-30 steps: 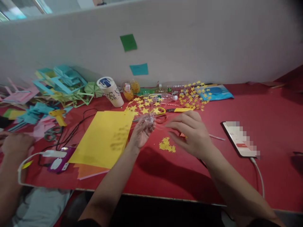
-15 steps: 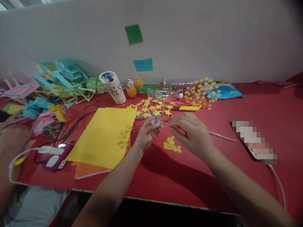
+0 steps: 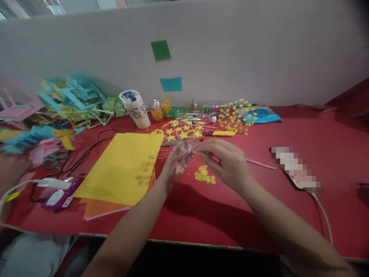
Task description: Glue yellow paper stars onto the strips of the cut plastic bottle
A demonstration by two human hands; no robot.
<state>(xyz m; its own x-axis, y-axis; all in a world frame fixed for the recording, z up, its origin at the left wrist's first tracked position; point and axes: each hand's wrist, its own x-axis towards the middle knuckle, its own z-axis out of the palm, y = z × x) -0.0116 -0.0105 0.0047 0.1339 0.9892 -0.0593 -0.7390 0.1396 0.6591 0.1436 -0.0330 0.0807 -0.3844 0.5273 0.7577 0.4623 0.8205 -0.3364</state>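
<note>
My left hand (image 3: 176,164) is closed around the base of a clear plastic piece (image 3: 187,146) cut into thin strips that fan outward, likely part of a bottle. Yellow paper stars (image 3: 186,128) show at the far side of the strips. My right hand (image 3: 226,158) pinches at the strips' right edge, thumb and forefinger together; the tiny spot between its fingertips is hard to see. Below, between the hands, a small pile of loose yellow stars (image 3: 204,175) lies on the red table (image 3: 213,215).
Yellow paper sheets (image 3: 121,165) lie left. Behind are a cutter knife (image 3: 223,134), clear bottles (image 3: 198,118), another star-tipped piece (image 3: 236,115) and a cup (image 3: 135,109). A glue gun (image 3: 65,138), power strip (image 3: 62,194) and another person's hand (image 3: 14,167) are left; a phone (image 3: 296,169) is right.
The view has tilted up slightly and shifted, so the scene sits a little further left. Both hands keep their hold at the plastic strips. The other person's hand at left has drawn back.
</note>
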